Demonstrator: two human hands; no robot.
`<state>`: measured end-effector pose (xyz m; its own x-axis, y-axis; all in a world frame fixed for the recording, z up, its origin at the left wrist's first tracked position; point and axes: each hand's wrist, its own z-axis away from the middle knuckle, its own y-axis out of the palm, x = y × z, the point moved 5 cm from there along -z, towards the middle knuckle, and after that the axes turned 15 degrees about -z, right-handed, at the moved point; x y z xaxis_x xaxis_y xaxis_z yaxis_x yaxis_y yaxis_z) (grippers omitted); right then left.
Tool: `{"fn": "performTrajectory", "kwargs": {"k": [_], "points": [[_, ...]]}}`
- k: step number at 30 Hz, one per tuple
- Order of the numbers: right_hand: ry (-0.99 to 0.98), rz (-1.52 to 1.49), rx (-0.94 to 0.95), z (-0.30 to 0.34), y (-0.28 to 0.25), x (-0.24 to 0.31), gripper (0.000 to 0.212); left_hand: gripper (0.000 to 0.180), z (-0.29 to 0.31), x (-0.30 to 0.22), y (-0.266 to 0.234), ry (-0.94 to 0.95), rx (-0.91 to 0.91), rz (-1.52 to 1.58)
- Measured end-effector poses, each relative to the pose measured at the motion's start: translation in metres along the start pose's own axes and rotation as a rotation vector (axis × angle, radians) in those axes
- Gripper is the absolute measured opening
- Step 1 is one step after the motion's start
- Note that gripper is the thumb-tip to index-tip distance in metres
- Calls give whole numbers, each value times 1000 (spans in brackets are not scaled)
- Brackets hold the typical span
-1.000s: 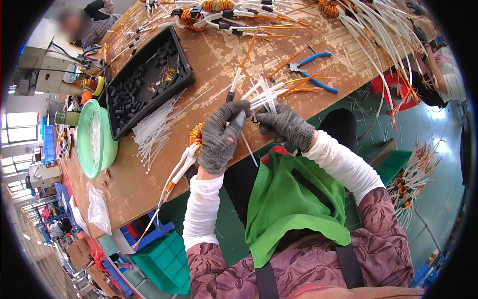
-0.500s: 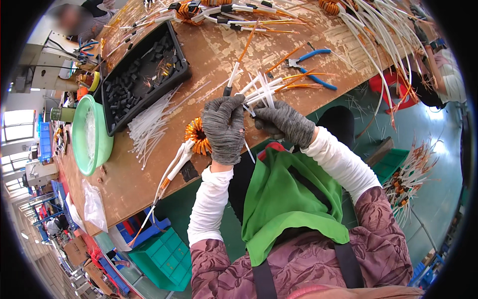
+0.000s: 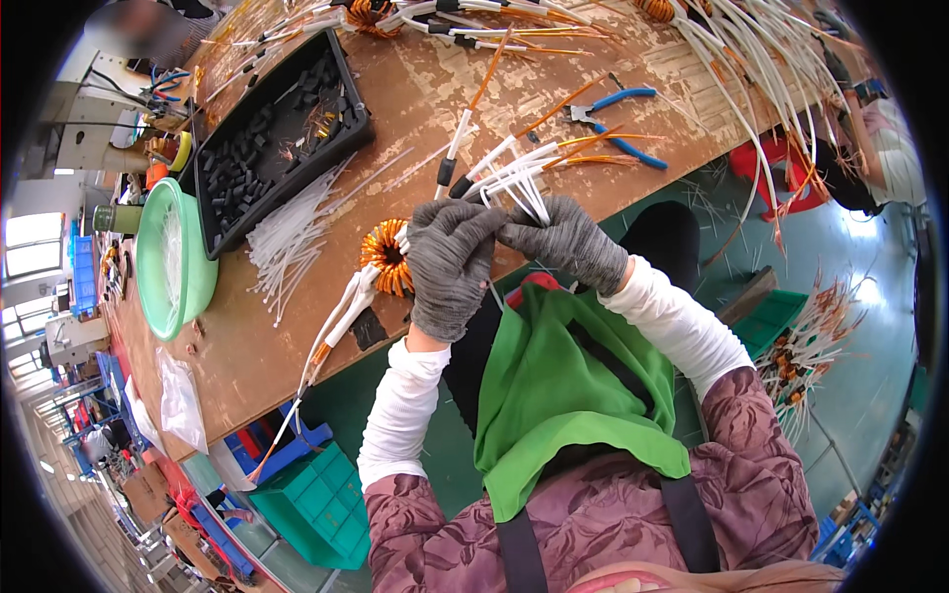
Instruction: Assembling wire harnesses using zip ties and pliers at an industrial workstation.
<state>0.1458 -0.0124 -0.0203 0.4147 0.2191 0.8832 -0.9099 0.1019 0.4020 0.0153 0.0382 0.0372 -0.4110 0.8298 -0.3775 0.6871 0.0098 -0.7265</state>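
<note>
My left hand point(image 3: 450, 262), in a grey glove, grips an orange wound coil point(image 3: 386, 257) with white sleeved leads at the near edge of the brown workbench point(image 3: 425, 109). My right hand point(image 3: 563, 237), also gloved, pinches a fan of white sleeved wires point(image 3: 514, 173) that rise from the coil. Both hands meet just over the bench edge. More white leads point(image 3: 331, 321) trail from the coil down to the left, off the bench.
A pile of white cable ties point(image 3: 297, 232) lies left of the coil. A black tray point(image 3: 277, 128) of small black parts, a green bowl point(image 3: 168, 262), and blue-handled pliers point(image 3: 618, 119) sit on the bench. Green crates point(image 3: 316, 504) stand below. Another person sits at right point(image 3: 890, 158).
Both hands have shifted slightly left and closer together on the coil's wires. The coil now shows more to the left of my left hand.
</note>
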Motion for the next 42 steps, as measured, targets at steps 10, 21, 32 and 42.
{"fn": "performTrajectory", "kwargs": {"k": [10,21,32,42], "points": [[-111,119,226,26,47,6,19,21,-2,8,17,46,-89,-460],[-3,-6,147,32,20,6,20,35,-8,6,10,-71,66,-205],[65,-142,-328,25,-14,11,32,14,-16,8,25,-12,-21,-275],[-66,-226,-450,-1,-19,3,26,15,-15,2,23,8,-6,-310]]}}
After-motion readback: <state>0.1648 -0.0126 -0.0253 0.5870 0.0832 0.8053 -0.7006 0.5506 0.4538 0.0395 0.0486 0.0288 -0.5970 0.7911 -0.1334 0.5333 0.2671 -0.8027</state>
